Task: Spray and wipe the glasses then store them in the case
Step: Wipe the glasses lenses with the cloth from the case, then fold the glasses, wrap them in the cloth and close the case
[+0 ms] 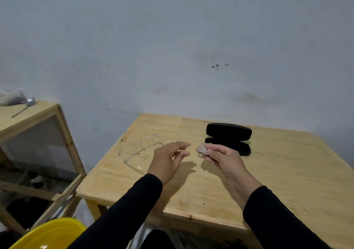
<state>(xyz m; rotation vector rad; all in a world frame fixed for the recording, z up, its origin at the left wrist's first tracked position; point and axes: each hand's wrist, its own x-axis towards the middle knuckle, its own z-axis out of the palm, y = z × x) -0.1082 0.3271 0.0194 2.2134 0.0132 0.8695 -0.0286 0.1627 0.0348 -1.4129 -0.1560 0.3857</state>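
Note:
Clear-framed glasses (140, 151) lie on the wooden table (277, 181) near its left edge, arms unfolded. My left hand (168, 159) hovers just right of them with fingers relaxed and spread, holding nothing. My right hand (223, 157) grips a small crumpled pinkish cloth (202, 150), whose end sticks out from the fingers. Behind the right hand a black glasses case (229, 137) lies open on the table, its lid raised. No spray bottle is in view.
A lower wooden stand (28, 118) with a spoon (28, 104) and a plastic bag stands to the left. A yellow basin (51, 233) sits at the bottom left. The grey wall is right behind the table.

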